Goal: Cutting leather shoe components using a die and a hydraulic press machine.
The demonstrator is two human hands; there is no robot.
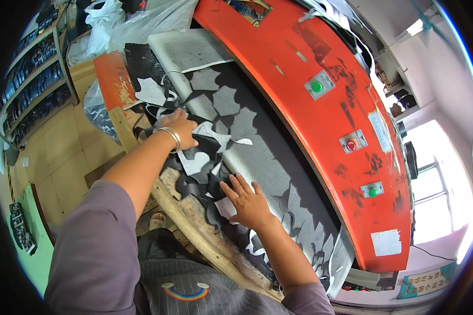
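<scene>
The right hand (248,202) lies flat, fingers spread, palm down on the black sheet material (257,163), pressing a pale cut piece (227,208) under its thumb side; it grips nothing. The left hand (180,127), a metal bangle (171,137) at the wrist, is curled loosely over a heap of black and grey offcuts (197,157) at about eleven o'clock from the right hand; whether its fingers pinch a piece cannot be told, as the knuckles hide them.

The sheet runs from twelve o'clock to five o'clock across the white cutting board (186,50), punched full of shaped holes. Just beyond it, at one to three o'clock, stands the orange press head (320,131) with its green buttons (316,86) and a red stop button (350,145). A worn wooden edge (194,223) borders the bench at six o'clock.

Risk, as judged: both hands rest close under the press head; a stroke started while they are there would catch fingers. Loose offcuts may slide off the bench edge.
</scene>
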